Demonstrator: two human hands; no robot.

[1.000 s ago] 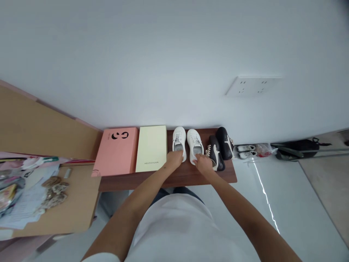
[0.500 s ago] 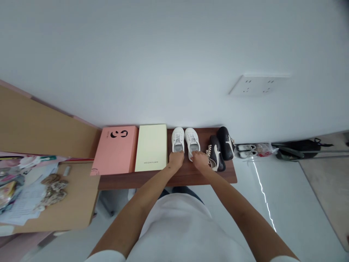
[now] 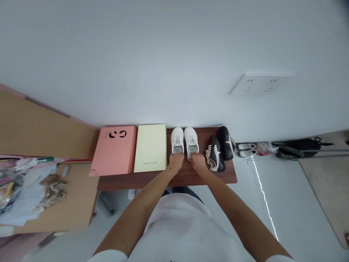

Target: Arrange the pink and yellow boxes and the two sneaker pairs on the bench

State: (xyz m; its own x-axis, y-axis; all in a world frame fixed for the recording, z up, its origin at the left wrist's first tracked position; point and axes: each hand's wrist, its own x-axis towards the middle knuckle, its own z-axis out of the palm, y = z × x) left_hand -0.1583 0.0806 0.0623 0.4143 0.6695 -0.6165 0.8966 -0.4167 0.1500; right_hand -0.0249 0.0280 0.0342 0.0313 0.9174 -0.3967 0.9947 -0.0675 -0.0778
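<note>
Two white lace-up sneakers stand side by side on a dark wooden bench [image 3: 188, 178], toes toward the wall. My left hand [image 3: 176, 160] is closed on the heel of the left white sneaker [image 3: 177, 137]. At the heel of the right white sneaker [image 3: 191, 138], my right hand [image 3: 197, 160] has its fingers curled over the collar. Both heels are partly hidden by my hands. Just right of my right hand lies a dark brown sneaker with a cream stripe [image 3: 216, 153], tilted on its side. Its mate [image 3: 225, 142] rests beside it, nearer the wall.
A pale green box [image 3: 151, 145] and a pink box [image 3: 114, 149] lie left of the sneakers. Further left is a desk [image 3: 76, 203] with papers and hair ties. On the floor at right are grey-white shoes [image 3: 247, 153] and a dark bag [image 3: 302, 147]. A socket plate [image 3: 261, 83] is on the wall.
My right hand has shifted slightly left, away from the brown sneaker, along with the right white sneaker's heel. My left hand stays at the left sneaker's heel.
</note>
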